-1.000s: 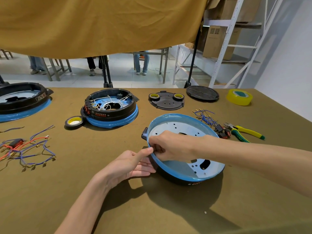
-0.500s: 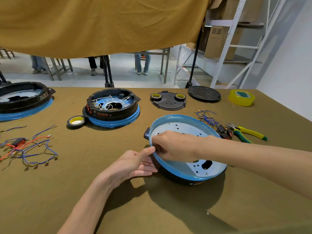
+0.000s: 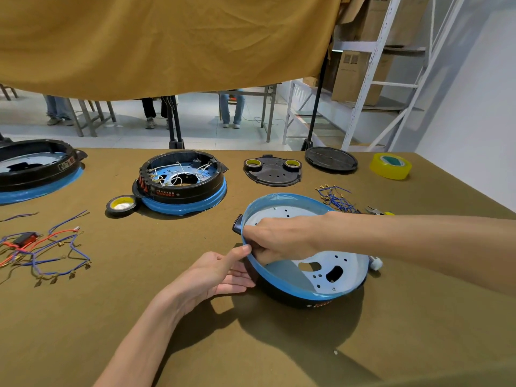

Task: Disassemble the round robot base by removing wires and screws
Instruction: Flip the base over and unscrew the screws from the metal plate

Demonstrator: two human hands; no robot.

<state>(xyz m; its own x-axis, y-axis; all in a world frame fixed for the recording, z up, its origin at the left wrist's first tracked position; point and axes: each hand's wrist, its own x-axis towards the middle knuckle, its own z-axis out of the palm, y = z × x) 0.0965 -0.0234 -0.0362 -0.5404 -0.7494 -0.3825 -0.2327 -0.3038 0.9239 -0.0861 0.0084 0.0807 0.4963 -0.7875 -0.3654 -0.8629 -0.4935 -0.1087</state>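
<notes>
A round robot base [image 3: 321, 277] with a blue rim, black wall and white perforated plate lies tilted on the table, its near side lower. My right hand [image 3: 279, 238] reaches across it and grips the left part of the blue rim, fingers curled over the edge. My left hand [image 3: 215, 275] holds the base's left outer wall from outside, thumb up against the rim and fingers under it. A second round base [image 3: 181, 182] with white wires inside sits behind to the left.
Loose blue and red wires [image 3: 42, 247] lie at left, blue wires [image 3: 335, 196] and pliers [image 3: 377, 211] behind my right arm. Black tape roll [image 3: 121, 204], yellow tape roll [image 3: 390, 166], two black covers [image 3: 272, 171] [image 3: 331, 159] and a third base [image 3: 33, 169] stand on the table.
Both hands keep their hold on the base's left rim. The base has tipped slightly further up on its far side; the view has shifted a little.
</notes>
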